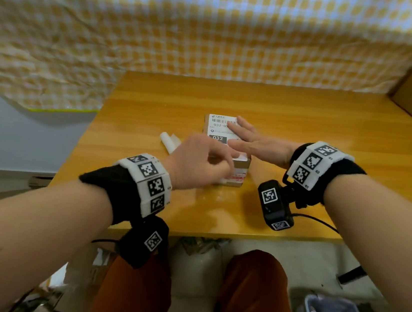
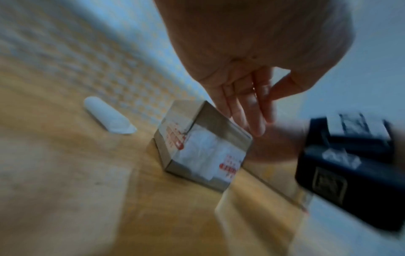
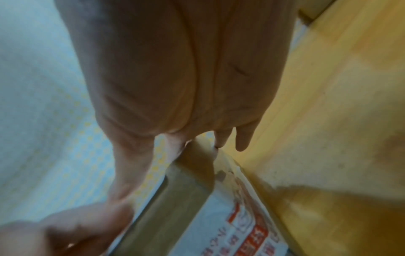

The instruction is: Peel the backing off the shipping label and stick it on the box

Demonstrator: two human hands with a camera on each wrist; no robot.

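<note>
The person's forearms fill the near edge of the head view, each wrist wrapped in a black band with printed markers. Beyond them lies the wooden table, backed by a yellow checked cloth on the far side. At the table's middle sits the small cardboard box, its top covered by the white shipping label, printed with a barcode and "032".

The right hand lies flat on the label's right part, fingers straight and together, palm down. The left hand hovers at the box's near left corner, fingers loosely curled toward the thumb; whether they touch the box or hold anything cannot be told from the blur.

Left of the box, a little apart from it, lies a curled white roll of backing paper.

The left wrist view alone shows the box's near side, which carries white tape and red print, and the roll resting on the table. The right wrist view shows the palm from beneath, fingertips reaching past the box's far edge.
</note>
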